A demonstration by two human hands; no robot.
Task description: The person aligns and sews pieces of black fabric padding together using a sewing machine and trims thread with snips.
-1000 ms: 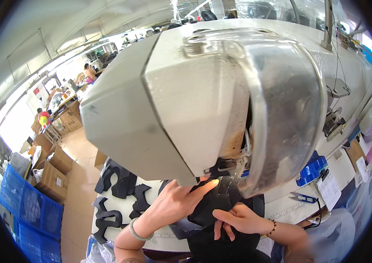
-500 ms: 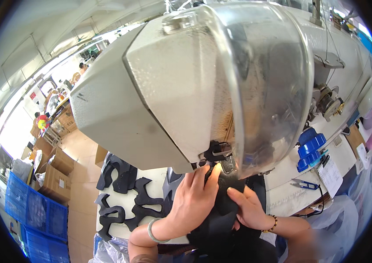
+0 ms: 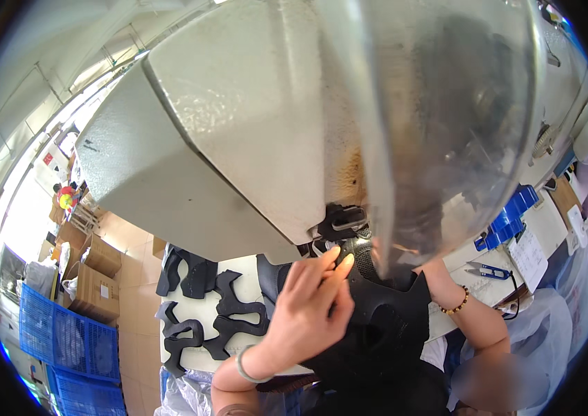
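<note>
White bench, black cut fabric pieces scattered at its left, black mesh piece mid-bench, blue-handled thread snips and paper sheet at right

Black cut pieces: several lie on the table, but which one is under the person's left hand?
The large black piece at the machine's needle, under the left hand. The other pieces lie untouched further left on the table.

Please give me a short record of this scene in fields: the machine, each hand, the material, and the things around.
machine: grey sewing machine head with a clear curved guard, very close to the camera
left hand: fingertips at the needle area, resting on the black fabric piece
right hand: mostly hidden behind the guard; wrist with bead bracelet shows
table: black cut pieces, small blue snips
floor, left: cardboard boxes, blue crates
</note>
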